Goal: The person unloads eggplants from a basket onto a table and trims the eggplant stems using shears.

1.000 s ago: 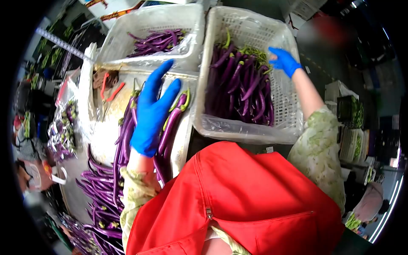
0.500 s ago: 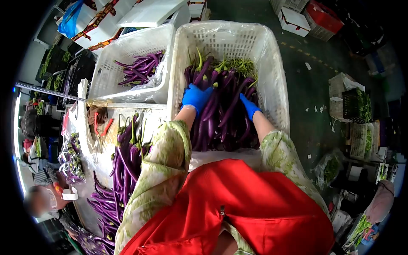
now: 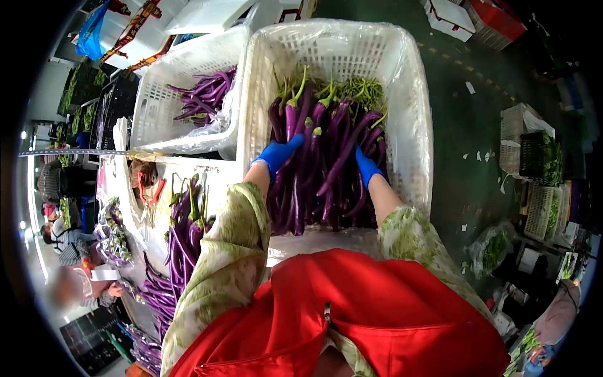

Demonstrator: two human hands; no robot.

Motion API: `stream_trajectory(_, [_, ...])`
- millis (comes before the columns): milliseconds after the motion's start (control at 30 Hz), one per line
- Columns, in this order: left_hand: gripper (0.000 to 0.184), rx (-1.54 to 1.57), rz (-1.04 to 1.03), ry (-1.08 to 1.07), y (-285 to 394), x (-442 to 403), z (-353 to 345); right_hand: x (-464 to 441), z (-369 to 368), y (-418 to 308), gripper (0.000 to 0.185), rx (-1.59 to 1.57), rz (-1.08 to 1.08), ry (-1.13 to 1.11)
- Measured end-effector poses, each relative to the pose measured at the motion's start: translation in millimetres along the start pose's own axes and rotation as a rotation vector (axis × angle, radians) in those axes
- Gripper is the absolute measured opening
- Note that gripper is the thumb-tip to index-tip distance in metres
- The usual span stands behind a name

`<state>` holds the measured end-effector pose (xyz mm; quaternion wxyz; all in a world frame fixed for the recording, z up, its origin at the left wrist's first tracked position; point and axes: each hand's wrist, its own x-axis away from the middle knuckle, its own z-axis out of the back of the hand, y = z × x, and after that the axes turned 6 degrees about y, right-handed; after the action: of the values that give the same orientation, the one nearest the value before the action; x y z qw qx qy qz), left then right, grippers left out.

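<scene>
A white plastic crate point(image 3: 411, 125) lined with clear film holds a heap of long purple eggplants point(image 3: 330, 169), their green stems toward the far end. On the heap's left side rests my left hand point(image 3: 276, 156) in a blue glove, its thumb stretched over the eggplants; its other fingers are partly hidden. Along the right side lies my right hand point(image 3: 367, 168), also blue-gloved, with straight fingers slipped between eggplants and the crate wall. Thin green beans or peppers point(image 3: 361, 93) fill the crate's far end behind the stems.
A second white crate point(image 3: 147, 116) at left holds smaller purple eggplants point(image 3: 204, 94). More eggplants point(image 3: 179, 251) and red-handled pliers or shears point(image 3: 151, 191) lie on the table at left. A person point(image 3: 88, 279) is beyond it. Crates point(image 3: 518, 138) line the right aisle.
My left hand has moved from atop the eggplants to their left side, its thumb now extended. My right hand stays along the right side. The view has shifted slightly.
</scene>
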<state>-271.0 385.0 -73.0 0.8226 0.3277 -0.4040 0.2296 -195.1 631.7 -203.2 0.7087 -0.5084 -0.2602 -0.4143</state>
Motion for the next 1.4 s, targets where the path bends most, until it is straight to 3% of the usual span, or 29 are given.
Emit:
stream_trajectory(67, [0.079,0.093,-0.158,0.109,-24,-37,-17,-17,-4,18,0.083,-0.112,-0.001,-0.077])
stream_trajectory(167, [0.077,0.274,-0.362,0.202,-34,-57,-40,20,7,14,0.097,-0.634,0.041,-0.387])
stream_trajectory(300, [0.07,0.637,-0.474,0.227,-12,-4,-51,53,22,0,0.093,-0.631,-0.078,-0.241])
stream_trajectory(333, [0.068,0.637,-0.455,0.168,-14,-4,-51,37,16,12,0.089,-0.57,-0.11,-0.177])
stream_trajectory(500, [0.051,0.618,-0.317,-0.192,-22,3,-31,20,15,30,0.09,-0.708,0.005,-0.491])
stream_trajectory(633, [0.058,0.697,-0.35,-0.149,-33,-5,-34,20,-8,21,0.084,-0.767,-0.008,-0.612])
stream_trajectory(733, [0.059,0.744,-0.45,-0.141,-39,-11,-43,49,3,3,0.081,-0.693,0.029,-0.517])
stream_trajectory(867, [0.059,0.92,-0.033,-0.451,-28,18,-17,54,-4,-7,0.073,-0.845,0.008,-0.635])
stream_trajectory(1000, [0.061,0.852,-0.191,-0.429,-36,14,-21,34,-18,1,0.069,-0.891,0.041,-0.756])
stream_trajectory(1133, [0.064,0.876,-0.243,-0.46,-32,21,-22,52,-6,-8,0.06,-0.954,-0.08,-0.89])
stream_trajectory(1400, [0.068,0.873,-0.417,-0.521,-22,52,-6,88,6,-27,0.049,-1.132,0.05,-0.886])
